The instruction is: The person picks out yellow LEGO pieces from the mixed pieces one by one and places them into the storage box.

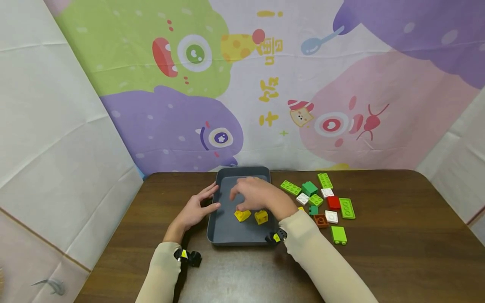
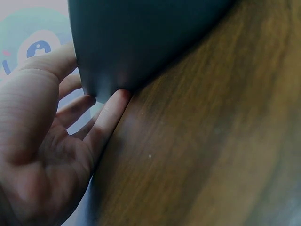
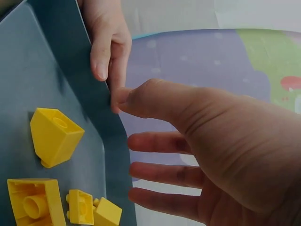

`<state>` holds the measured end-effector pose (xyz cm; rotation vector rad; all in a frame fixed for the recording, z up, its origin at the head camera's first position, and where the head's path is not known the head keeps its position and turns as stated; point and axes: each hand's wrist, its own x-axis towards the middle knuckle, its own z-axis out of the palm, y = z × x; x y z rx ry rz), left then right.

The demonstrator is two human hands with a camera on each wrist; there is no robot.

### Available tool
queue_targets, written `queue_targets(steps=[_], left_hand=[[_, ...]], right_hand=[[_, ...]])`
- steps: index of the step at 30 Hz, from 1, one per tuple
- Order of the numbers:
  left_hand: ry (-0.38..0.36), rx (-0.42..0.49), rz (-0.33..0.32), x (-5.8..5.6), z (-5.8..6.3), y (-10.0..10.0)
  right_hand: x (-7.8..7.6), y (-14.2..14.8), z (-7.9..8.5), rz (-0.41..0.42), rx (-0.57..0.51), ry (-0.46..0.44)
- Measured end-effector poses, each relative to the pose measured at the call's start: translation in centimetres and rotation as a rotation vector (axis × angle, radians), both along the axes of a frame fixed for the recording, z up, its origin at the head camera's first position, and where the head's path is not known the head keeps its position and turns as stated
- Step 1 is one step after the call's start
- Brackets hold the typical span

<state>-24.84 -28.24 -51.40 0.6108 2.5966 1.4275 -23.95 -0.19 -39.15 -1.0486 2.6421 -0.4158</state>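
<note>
My left hand rests at the left side of a dark grey tray, its thumb at the rim and its fingers fairly straight along the outer wall. Over the tray, my right hand hovers with spread fingers and nothing between them. Below it lie a yellow sloped brick and another yellow brick. The right wrist view shows further small yellow bricks in the tray, hidden from the head view by the right hand.
Right of the tray, loose bricks lie on the brown table: several light green ones, a dark green brick, a red brick, a brown brick and white ones. A printed cloth hangs behind.
</note>
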Motion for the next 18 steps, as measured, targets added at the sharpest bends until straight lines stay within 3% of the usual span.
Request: queue_targets(steps=[1, 2, 6, 8, 9, 12, 15, 18], left_hand=[[0.002, 0.003, 0.001, -0.1, -0.1, 0.0], [-0.001, 0.015, 0.002, -0.7, -1.0, -0.3], [-0.046, 0.045, 0.029, -1.4, -1.8, -0.5], [-0.027, 0.056, 0.036, -2.4, -3.4, -1.2], [-0.004, 0.057, 0.019, -1.8, -2.6, -0.9], [0.059, 0.05, -0.005, -1.9, -3.1, -1.2], [0.081, 0.047, -0.023, -0.8, -1.5, -0.7], [0.061, 0.026, 0.009, -0.4, -0.8, -0.4]], right_hand=[[0.1, 0.1, 0.1, 0.002, 0.0, 0.005], [0.2, 0.3, 0.1, 0.003, -0.002, 0.01], [0.7, 0.8, 0.5, 0.013, 0.0, 0.042], [0.8, 1.0, 0.7, 0.012, -0.001, 0.056], [0.9, 1.1, 0.7, 0.013, -0.001, 0.062], [1.1, 1.3, 0.9, 0.01, 0.0, 0.072], [1.3, 1.5, 0.9, 0.008, 0.008, 0.081], [1.5, 1.7, 0.8, 0.004, 0.021, 0.089]])
